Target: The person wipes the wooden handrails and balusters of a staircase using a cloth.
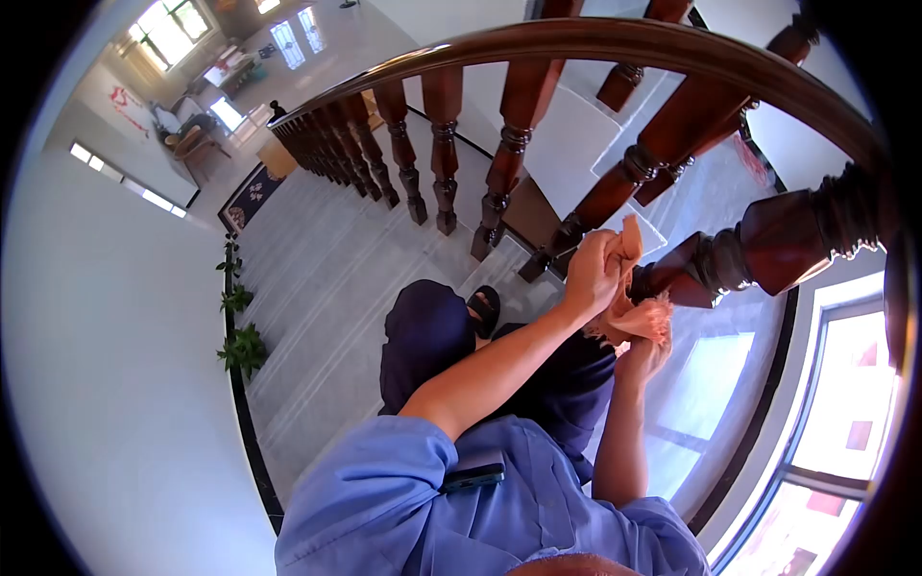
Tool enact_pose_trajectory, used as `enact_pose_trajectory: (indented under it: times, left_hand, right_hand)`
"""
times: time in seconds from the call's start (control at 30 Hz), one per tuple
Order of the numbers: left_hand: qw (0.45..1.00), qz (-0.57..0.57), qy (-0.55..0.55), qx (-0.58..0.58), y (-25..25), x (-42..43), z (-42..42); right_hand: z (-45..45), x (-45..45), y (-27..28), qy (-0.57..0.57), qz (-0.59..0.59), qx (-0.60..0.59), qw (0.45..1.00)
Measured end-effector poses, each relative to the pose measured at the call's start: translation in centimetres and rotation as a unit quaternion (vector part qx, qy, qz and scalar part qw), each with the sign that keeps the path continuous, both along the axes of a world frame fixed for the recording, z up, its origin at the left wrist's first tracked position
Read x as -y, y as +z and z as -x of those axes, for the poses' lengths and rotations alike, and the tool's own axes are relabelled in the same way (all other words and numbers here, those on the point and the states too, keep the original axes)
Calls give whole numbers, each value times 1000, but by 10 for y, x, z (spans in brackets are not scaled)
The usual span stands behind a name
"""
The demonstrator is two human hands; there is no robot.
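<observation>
My left hand (592,276) is closed on one end of an orange cloth (642,315), and a folded tip of it sticks up past the fingers. Lower down, my right hand (647,355) grips the cloth's other, frayed end. Between the hands, the cloth lies against the narrow lower part of a thick, dark, turned wooden baluster (759,252). Whether it goes all the way round the wood cannot be made out. Some fingers of both hands are hidden by the cloth.
A glossy handrail (576,40) curves overhead above a row of balusters (445,144). Pale marble stairs (317,278) descend on the left, with potted plants (244,349) along the wall. A window (826,413) is at right. A phone (473,477) rests at the shirt front.
</observation>
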State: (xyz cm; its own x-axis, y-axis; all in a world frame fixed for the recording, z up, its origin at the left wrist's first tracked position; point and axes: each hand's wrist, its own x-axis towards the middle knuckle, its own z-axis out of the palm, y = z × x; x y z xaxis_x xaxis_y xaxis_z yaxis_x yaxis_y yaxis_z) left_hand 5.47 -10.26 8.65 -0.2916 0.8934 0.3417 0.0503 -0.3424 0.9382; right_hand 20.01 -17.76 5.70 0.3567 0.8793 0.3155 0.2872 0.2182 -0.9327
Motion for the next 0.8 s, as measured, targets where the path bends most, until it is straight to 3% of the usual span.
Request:
enact_pose_trajectory:
  times: [0.03,0.07,0.1,0.17,0.23,0.3,0.37,0.43,0.5,0.57,0.6,0.63,0.67,0.7,0.77,0.8]
  left_hand:
    - [998,-28,53,11,6,2,7]
    - [997,-7,71,-6,15,3,16]
    - [997,-11,76,-5,24,3,22]
    - [995,21,97,14,44,5,36]
    - [996,10,86,5,72,5,45]
    - [994,-2,11,108,113,4,50]
    - [983,-141,36,111,163,-3,49]
    - [976,-180,0,125,221,-4,51]
    - [971,-232,1,53,266,-13,49]
    - [961,-270,-22,56,305,-19,43]
    - [936,-348,-12,52,316,-25,38]
    - [936,-349,-12,52,320,-34,28]
    - [951,-306,1,52,324,-45,17]
    - [964,-261,14,51,325,-54,10]
    - [963,-263,25,54,312,-63,9]
    - [962,-268,39,27,306,-60,13]
  right_hand:
    - [-4,-2,2,3,16,116,993]
    - [-13,-7,-8,40,45,-197,979]
    - [-2,-11,10,45,42,-196,979]
    - [19,-18,59,75,-80,-379,919]
    - [28,-27,102,107,-204,-286,930]
    - [37,-37,148,94,-295,-195,930]
    - [42,-55,214,138,-416,-24,899]
    - [63,-58,293,89,-442,65,890]
    - [67,-76,349,-47,-472,227,850]
    - [72,-82,395,-214,-434,415,771]
    - [78,-79,413,-218,-436,417,768]
    - [85,-76,429,-235,-340,525,744]
    - [90,-77,436,-246,-237,622,705]
    - [85,-91,440,-243,-237,621,706]
    - [46,-149,450,-127,-147,840,507]
    - [14,-189,455,-81,-128,861,486]
